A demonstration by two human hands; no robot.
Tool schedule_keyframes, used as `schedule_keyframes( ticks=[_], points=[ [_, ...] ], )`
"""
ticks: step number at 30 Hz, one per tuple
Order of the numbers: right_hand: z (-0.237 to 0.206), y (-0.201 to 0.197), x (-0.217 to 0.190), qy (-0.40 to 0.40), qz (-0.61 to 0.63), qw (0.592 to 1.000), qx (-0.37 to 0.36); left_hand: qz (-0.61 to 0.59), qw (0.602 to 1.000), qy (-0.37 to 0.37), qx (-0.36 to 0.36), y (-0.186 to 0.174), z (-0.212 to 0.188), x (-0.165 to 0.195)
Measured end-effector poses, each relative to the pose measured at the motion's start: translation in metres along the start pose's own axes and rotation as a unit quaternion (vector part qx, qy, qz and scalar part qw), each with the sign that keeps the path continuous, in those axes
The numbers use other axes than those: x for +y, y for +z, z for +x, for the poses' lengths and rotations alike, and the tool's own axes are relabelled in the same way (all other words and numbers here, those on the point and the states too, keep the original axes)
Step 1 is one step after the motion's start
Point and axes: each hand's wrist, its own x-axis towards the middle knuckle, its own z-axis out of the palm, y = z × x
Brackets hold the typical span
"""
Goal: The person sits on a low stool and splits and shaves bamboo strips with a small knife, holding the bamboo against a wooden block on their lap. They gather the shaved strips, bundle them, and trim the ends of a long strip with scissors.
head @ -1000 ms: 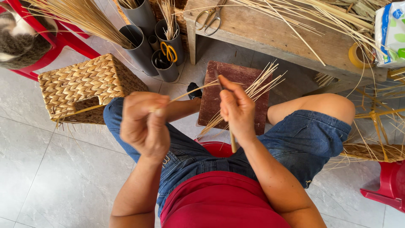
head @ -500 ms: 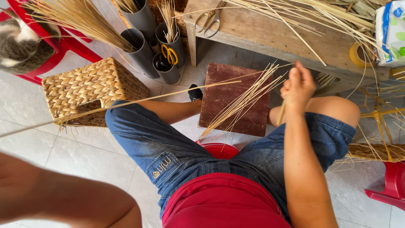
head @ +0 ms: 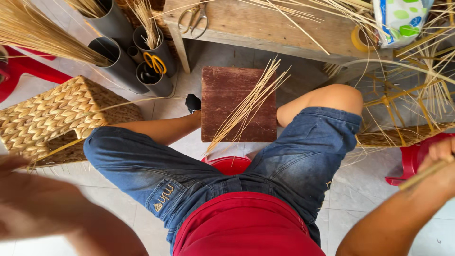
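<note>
- Person seated on a red stool, knees spread, denim shorts, red shirt; both arms flung wide to the frame edges.
- Right hand at far right edge, fingers curled shut around a thin pale strip that slants down-left out of the fist.
- Left hand at far left edge, badly blurred; cannot tell whether it grips anything. A thin straw-coloured strand runs from near it up across the woven basket.
- Loose bundle of thin reeds lies diagonally on a dark brown wooden board on the floor between the knees, tips fanning toward upper right; well apart from both hands.
- Woven basket, tan braided weave, sits on the floor just beside the left knee.
- Grey plastic tubes stand upright behind the basket, some stuffed with straw; one holds yellow-handled scissors.
- Wooden bench along the top; metal scissors lie on it near its left end.
- Soft white package with green and blue blotches rests at the bench's right end; a yellow tape roll just left of it.
- Tangle of loose reeds piled at right, near a red plastic chair.
</note>
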Motion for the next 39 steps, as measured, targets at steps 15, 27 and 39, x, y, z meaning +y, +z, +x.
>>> schedule_keyframes(
  ticks=[15, 27, 39],
  points=[
    [-0.136, 0.372, -0.029, 0.038, -0.174, 0.978, -0.106, -0.364, 0.826, 0.168, -0.397, 0.078, -0.024, 0.221],
    [-0.156, 0.48, 0.007, 0.279, 0.054, 0.889, -0.36, -0.392, 0.815, 0.127, -0.407, 0.074, -0.033, 0.217],
    [-0.156, 0.479, 0.01, 0.267, 0.058, 0.889, -0.369, -0.402, 0.807, 0.116, -0.417, 0.072, -0.036, 0.221]
  ],
)
